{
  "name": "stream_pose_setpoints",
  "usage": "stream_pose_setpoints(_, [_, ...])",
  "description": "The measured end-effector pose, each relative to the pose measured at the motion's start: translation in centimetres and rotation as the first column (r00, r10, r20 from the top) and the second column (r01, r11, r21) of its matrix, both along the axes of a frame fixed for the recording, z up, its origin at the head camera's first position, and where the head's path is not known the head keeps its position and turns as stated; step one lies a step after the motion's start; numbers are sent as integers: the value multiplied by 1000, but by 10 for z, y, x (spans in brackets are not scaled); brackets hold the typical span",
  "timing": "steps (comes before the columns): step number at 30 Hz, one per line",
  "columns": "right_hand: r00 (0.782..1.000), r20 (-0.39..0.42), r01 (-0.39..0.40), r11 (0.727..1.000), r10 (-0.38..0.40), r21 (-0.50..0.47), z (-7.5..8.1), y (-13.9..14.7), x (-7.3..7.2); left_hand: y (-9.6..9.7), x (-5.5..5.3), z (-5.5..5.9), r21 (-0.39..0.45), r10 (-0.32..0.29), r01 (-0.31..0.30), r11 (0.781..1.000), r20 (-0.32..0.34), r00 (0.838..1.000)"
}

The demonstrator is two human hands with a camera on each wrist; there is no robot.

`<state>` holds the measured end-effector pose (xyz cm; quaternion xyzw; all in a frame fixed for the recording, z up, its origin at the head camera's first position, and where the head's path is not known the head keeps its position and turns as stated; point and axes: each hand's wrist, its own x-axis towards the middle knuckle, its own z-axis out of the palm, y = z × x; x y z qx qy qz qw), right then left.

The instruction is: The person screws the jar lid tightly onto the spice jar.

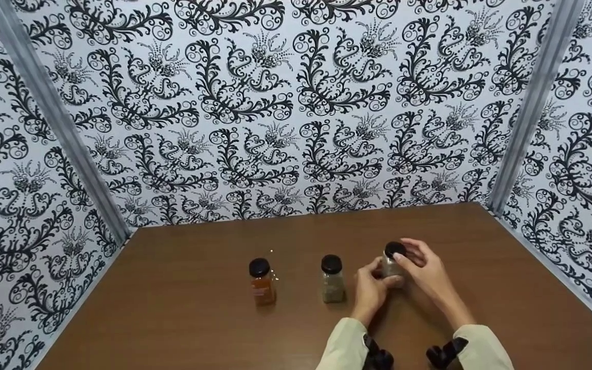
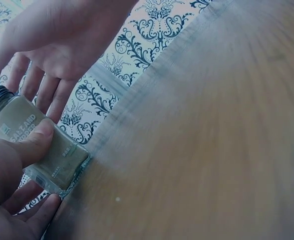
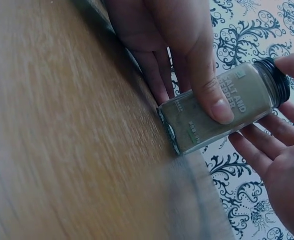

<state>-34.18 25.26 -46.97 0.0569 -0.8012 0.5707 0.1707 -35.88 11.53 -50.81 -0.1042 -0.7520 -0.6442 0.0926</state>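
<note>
At the right of the table, a glass spice jar point(image 1: 390, 267) labelled "salt and pepper" stands upright, its base at the tabletop. My left hand point(image 1: 371, 290) grips its body, the thumb point(image 2: 39, 142) lying across the label. My right hand point(image 1: 429, 270) is at the top, thumb and fingers around the black lid point(image 3: 275, 82). The lid sits on the jar's neck. Greyish-beige powder fills the jar point(image 2: 42, 135). Just left of my left hand stands a second jar point(image 1: 333, 285) of similar powder, also black-lidded.
Farther left stands a jar of orange spice point(image 1: 262, 290) with a black lid. Small bright specks point(image 1: 274, 275) show beside it on the brown wooden table point(image 1: 188, 298). Patterned black-and-white panels point(image 1: 255, 128) enclose the back and sides.
</note>
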Motion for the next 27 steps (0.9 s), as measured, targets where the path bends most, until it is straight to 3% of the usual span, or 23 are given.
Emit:
stream_pose_setpoints(8, [999, -37, -14, 999, 15, 51, -2, 2, 1, 0, 0, -1, -7, 15, -15, 1000, -4, 1000])
stream_pose_setpoints(19, [1000, 3, 2, 999, -2, 53, 0, 0, 0, 1, 1, 0, 28, 12, -12, 1000, -12, 1000])
stream_pose_setpoints(27, [998, -64, -4, 1000, 6, 24, -1, 0, -1, 0, -1, 1, -8, 19, -19, 1000, -2, 1000])
